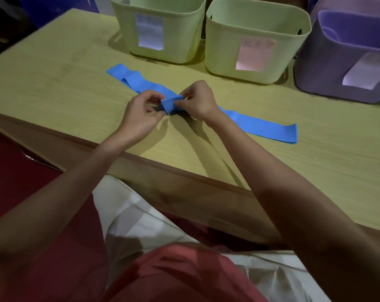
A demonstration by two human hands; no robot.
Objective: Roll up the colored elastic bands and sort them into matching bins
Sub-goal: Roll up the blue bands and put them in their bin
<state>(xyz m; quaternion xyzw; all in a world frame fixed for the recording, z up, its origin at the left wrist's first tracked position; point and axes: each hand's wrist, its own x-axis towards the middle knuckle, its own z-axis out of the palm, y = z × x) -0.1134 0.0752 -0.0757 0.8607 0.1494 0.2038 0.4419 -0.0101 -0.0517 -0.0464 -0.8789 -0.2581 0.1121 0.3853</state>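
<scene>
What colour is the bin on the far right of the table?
Purple, with a pale paper label on its front; the head view shows it clearly.

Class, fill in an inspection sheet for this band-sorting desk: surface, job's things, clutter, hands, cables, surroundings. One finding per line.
Surface: wooden table, darker trim on the near edge.
Job's things: blue band lies flat across the table, a small roll started at its middle; two green bins and a purple bin stand along the far edge, each with a paper label.
Clutter: nothing seen.
Hands: left hand and right hand both pinch the band's rolled part.
Cables: nothing seen.
Surroundings: dim room; red floor below; the person's pale and red clothing near the bottom.
</scene>
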